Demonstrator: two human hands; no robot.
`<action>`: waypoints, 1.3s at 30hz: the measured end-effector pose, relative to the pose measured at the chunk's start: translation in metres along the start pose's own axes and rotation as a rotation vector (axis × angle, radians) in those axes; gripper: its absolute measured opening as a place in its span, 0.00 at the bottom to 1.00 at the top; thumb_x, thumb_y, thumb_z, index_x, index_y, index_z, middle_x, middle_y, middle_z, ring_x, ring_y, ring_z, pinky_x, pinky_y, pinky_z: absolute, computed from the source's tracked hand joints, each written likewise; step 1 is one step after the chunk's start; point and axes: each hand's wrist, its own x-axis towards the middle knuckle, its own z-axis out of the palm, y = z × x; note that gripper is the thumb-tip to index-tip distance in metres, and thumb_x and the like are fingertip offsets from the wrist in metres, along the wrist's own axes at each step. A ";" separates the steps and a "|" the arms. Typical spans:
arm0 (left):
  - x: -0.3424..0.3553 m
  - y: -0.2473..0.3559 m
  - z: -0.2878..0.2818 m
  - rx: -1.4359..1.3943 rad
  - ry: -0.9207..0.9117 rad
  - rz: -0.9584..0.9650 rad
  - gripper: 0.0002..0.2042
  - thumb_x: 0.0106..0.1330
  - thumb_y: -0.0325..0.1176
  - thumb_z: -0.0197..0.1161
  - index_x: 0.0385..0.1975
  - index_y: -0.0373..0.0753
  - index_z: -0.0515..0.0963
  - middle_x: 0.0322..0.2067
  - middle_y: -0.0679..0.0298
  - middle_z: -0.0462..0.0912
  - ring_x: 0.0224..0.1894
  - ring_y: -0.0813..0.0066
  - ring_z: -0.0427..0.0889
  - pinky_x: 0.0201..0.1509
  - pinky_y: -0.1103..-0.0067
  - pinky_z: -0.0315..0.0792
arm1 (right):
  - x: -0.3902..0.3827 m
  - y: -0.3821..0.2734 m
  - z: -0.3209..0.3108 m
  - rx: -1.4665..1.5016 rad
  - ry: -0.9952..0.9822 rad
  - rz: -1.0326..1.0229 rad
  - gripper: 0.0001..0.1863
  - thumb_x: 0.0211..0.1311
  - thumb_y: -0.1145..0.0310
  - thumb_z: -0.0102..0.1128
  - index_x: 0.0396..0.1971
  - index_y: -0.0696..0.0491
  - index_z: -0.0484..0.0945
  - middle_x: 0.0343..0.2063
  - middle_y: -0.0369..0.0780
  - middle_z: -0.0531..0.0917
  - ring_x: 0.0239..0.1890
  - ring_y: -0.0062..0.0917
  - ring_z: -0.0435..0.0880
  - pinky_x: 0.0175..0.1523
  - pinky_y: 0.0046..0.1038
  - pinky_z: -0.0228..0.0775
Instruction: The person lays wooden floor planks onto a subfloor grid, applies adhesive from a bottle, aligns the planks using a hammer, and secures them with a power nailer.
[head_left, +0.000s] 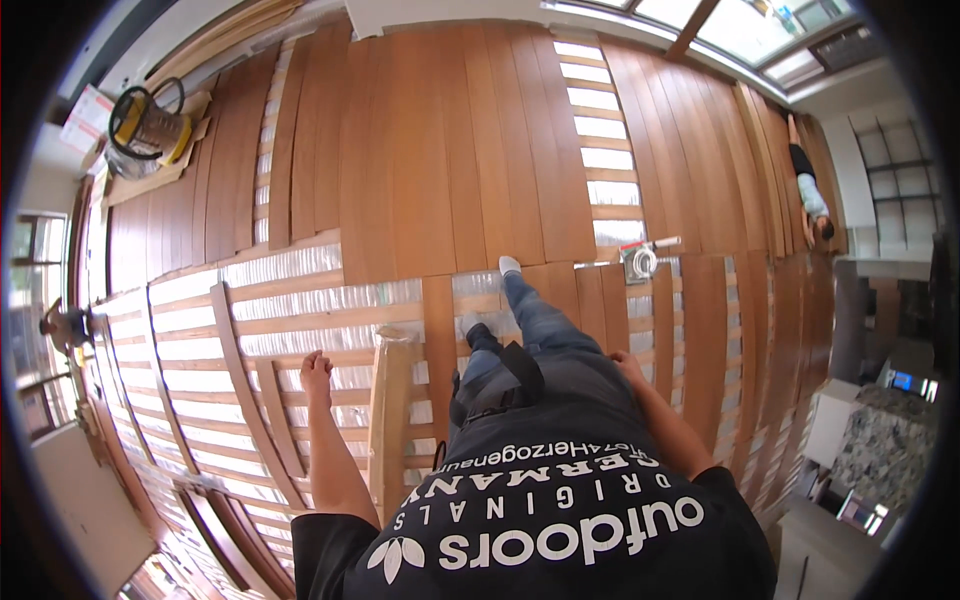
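My left hand (316, 372) hangs out at my left side over exposed battens (290, 314) and silvery underlay, its fingers loosely curled closed with nothing visible in them. A long pale wrapped bundle (390, 420) lies just to its right. My right hand (626, 364) is beside my right hip, partly behind my body; its fingers are too hidden to read. My white-socked foot (510, 266) rests at the edge of the laid wooden planks (420, 160), with my other foot on the exposed underlay.
A yellow-and-black vacuum (160, 130) stands on cardboard at upper left. A white coil with tools (642, 260) lies right of my feet. One person (808, 185) is down on the planks at far right, another (66, 325) is at far left. Loose boards (240, 370) lie across battens.
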 end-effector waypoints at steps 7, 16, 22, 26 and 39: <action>0.007 -0.042 0.069 0.188 -0.165 0.015 0.16 0.67 0.32 0.57 0.51 0.32 0.80 0.32 0.62 0.85 0.31 0.76 0.81 0.37 0.77 0.76 | -0.017 0.051 -0.001 0.102 0.068 -0.076 0.17 0.69 0.65 0.60 0.48 0.62 0.83 0.43 0.46 0.88 0.47 0.32 0.85 0.53 0.29 0.75; -0.140 -0.188 0.160 0.491 -0.628 -0.097 0.12 0.66 0.34 0.63 0.44 0.35 0.84 0.30 0.60 0.86 0.34 0.72 0.87 0.38 0.74 0.80 | 0.008 0.026 -0.049 -0.088 0.035 0.038 0.21 0.70 0.61 0.55 0.49 0.63 0.82 0.45 0.47 0.87 0.49 0.32 0.85 0.55 0.29 0.74; -0.155 -0.154 0.158 0.194 -0.212 -0.320 0.10 0.71 0.30 0.59 0.45 0.33 0.82 0.27 0.61 0.83 0.26 0.75 0.81 0.27 0.78 0.76 | 0.098 0.015 -0.106 0.078 -0.034 0.111 0.21 0.68 0.64 0.58 0.50 0.66 0.81 0.47 0.52 0.86 0.50 0.38 0.85 0.56 0.33 0.74; -0.188 -0.097 0.213 0.078 -0.086 -0.364 0.12 0.69 0.29 0.58 0.49 0.35 0.79 0.26 0.65 0.80 0.23 0.77 0.78 0.24 0.82 0.71 | 0.155 0.017 -0.175 0.057 -0.122 0.130 0.20 0.65 0.64 0.62 0.49 0.64 0.82 0.47 0.52 0.86 0.50 0.40 0.85 0.55 0.34 0.74; -0.287 0.016 0.507 0.439 -0.408 0.027 0.13 0.70 0.35 0.63 0.47 0.33 0.82 0.34 0.60 0.86 0.33 0.73 0.86 0.41 0.76 0.79 | 0.313 -0.029 -0.363 -0.145 -0.156 -0.047 0.14 0.61 0.67 0.56 0.43 0.57 0.84 0.29 0.47 0.87 0.26 0.35 0.87 0.35 0.37 0.80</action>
